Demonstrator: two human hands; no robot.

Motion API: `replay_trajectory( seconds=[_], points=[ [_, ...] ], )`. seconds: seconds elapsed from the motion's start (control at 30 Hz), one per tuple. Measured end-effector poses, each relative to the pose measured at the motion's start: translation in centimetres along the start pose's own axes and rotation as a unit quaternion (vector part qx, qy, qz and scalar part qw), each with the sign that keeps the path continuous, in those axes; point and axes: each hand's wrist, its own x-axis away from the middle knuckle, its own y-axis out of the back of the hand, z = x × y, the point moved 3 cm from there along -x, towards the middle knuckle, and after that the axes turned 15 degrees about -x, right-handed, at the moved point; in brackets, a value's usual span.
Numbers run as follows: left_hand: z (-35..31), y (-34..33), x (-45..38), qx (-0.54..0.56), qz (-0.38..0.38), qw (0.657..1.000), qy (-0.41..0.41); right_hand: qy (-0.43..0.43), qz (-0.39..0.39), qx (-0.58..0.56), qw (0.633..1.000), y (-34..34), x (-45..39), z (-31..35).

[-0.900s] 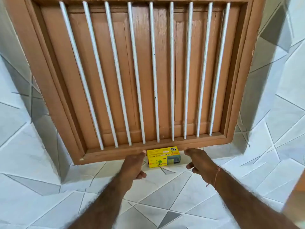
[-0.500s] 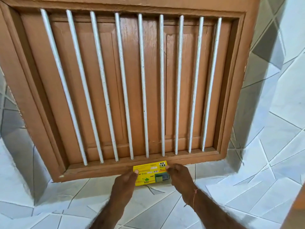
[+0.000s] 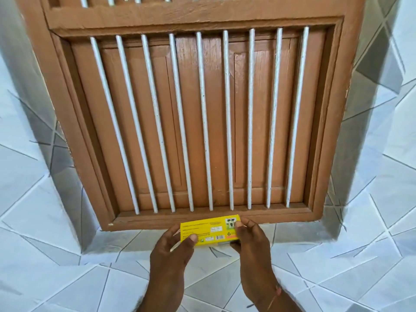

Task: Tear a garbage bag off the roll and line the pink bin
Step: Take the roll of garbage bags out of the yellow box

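Note:
A small yellow cardboard box (image 3: 210, 230), printed with text, a barcode and small pictures, is held between both hands just below the wooden window sill. My left hand (image 3: 171, 251) grips its left end, thumb on the printed face. My right hand (image 3: 252, 242) grips its right end, fingers curled over the top corner. The box is lifted off the tiled ledge, printed side toward me. No garbage bag roll or pink bin shows in the head view.
A brown wooden window frame (image 3: 202, 16) with closed shutters and several white vertical bars (image 3: 203, 122) fills the wall ahead. Grey and white patterned tiles (image 3: 351, 255) cover the ledge and the walls on both sides.
Both hands closed on the ends of the yellow box and lifted it off the ledge, turning its printed face toward me. The view tilted up and closer to the window.

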Motion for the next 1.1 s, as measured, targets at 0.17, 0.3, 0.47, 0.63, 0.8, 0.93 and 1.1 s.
replay_trajectory(
  seconds=[0.17,0.3,0.47,0.63,0.8,0.93,1.1],
  points=[
    [-1.8,0.3,1.2,-0.050,0.047,0.997,-0.033,0.058,-0.074,0.013,0.996,-1.5,1.1,-0.1],
    [-3.3,1.5,1.1,-0.060,0.032,0.997,-0.040,0.072,-0.087,0.001,0.994,-3.3,1.5,-0.5],
    [-4.9,3.2,0.9,-0.066,0.035,0.995,-0.060,0.082,-0.101,-0.028,0.991,-5.0,2.5,-1.7],
    [-5.6,3.3,1.3,-0.089,0.029,0.992,-0.080,0.091,-0.136,-0.032,0.986,-5.6,2.8,-1.8],
    [-5.9,4.3,1.4,0.000,0.055,0.998,-0.030,-0.017,-0.115,-0.137,0.984,-4.8,2.0,-1.4],
    [-6.2,4.8,1.2,0.015,0.088,0.996,0.007,-0.168,-0.100,-0.217,0.956,-3.8,1.8,-1.5],
    [-9.7,3.8,1.3,-0.211,0.048,0.967,-0.131,-0.251,-0.121,-0.175,0.944,-1.8,1.5,-4.4]
  ],
)
